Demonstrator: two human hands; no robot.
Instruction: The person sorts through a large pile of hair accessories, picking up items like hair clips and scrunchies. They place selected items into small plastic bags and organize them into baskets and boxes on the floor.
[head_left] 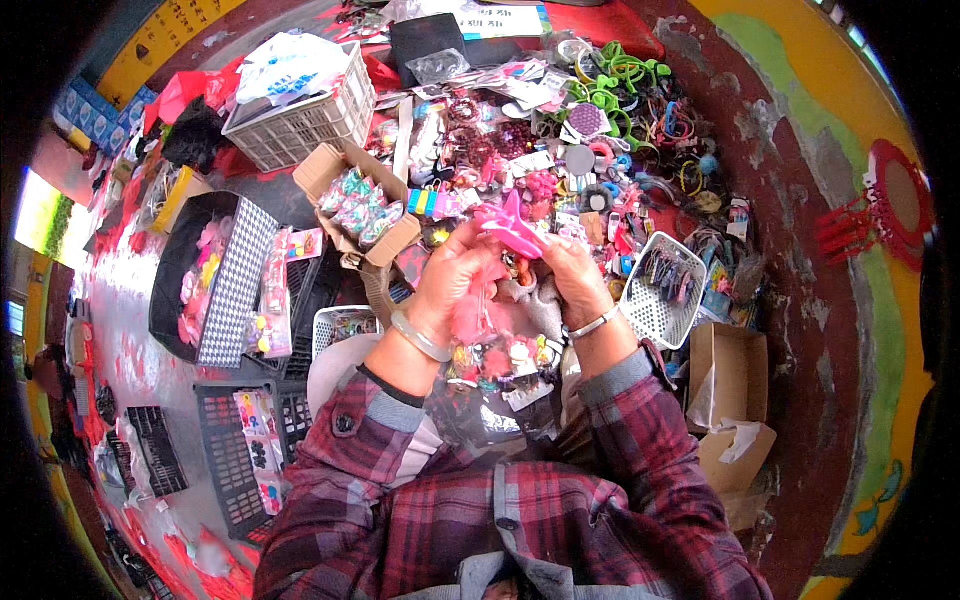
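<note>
- At the surface's left edge stands a long box with a black-and-white houndstooth side, holding soft pink and yellow pieces.
- Nearer the person, a black slatted basket carries a long clear pack of small coloured items.
- Toward the far left corner is a pale plastic crate, topped with white bags printed in blue.
- Just right of it, an open cardboard box is filled with clear packets of green and pink bits.
- Beside the left wrist sits a small white basket; its contents are too small to tell.
- The left hand, below which a sheer, paler pink piece hangs, has its fingers pinching the bright pink piece.
- That bright pink piece, smooth and pointed at its tips, is between both hands, above a heap of trinkets.
- The right hand grasps its right end with bent fingers.
- Toward the right edge, a white perforated basket contains dark, slim items; nearer is an open brown carton.
</note>
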